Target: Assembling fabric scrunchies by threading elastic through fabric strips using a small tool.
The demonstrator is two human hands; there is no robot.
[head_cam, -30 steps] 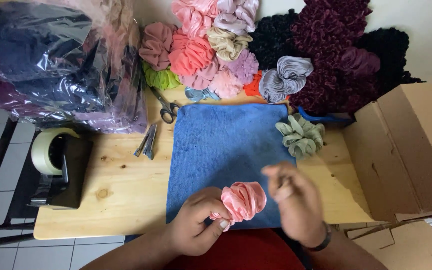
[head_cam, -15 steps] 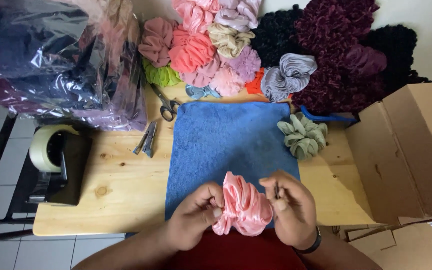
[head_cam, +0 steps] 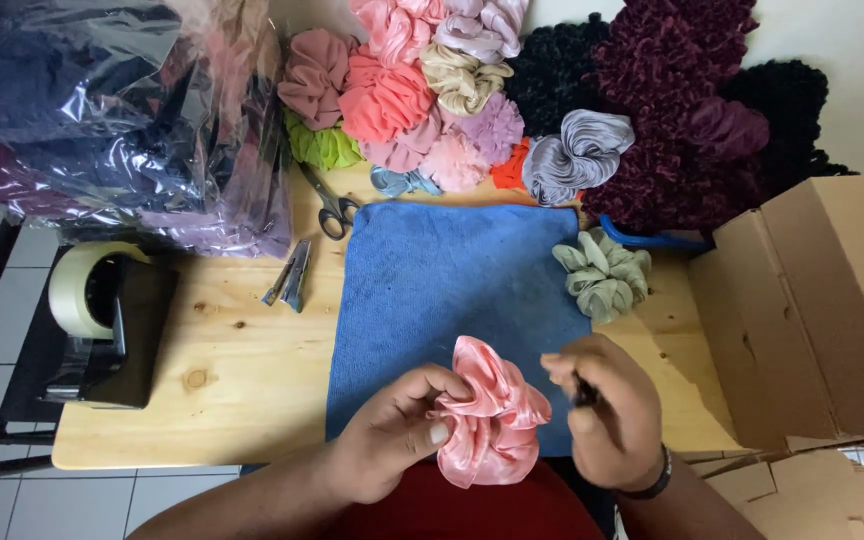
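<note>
A wooden table (head_cam: 242,380) is seen from above. At far left, a tape dispenser (head_cam: 102,320) sits at the table edge, below a heap of clear plastic bags (head_cam: 112,120) holding dark fabric. Just right of it lie a small metal clip tool (head_cam: 290,285) and scissors (head_cam: 330,205). A blue cloth (head_cam: 442,290) covers the table's middle. Along the back edge is a pile of scrunchies (head_cam: 432,90) in pink, coral, beige, lilac and grey, then dark maroon and black ones.

At the near edge, the left hand (head_cam: 387,445) pinches a shiny pink satin scrunchie (head_cam: 492,425), thumb and fingertips closed on its left folds. The scrunchie sits between both hands, over the cloth's front edge. The right hand (head_cam: 607,420), just beside the scrunchie, has its fingers curled around something small and dark. A sage green scrunchie (head_cam: 604,275) lies behind it. At far right stands an open cardboard box (head_cam: 812,310).
</note>
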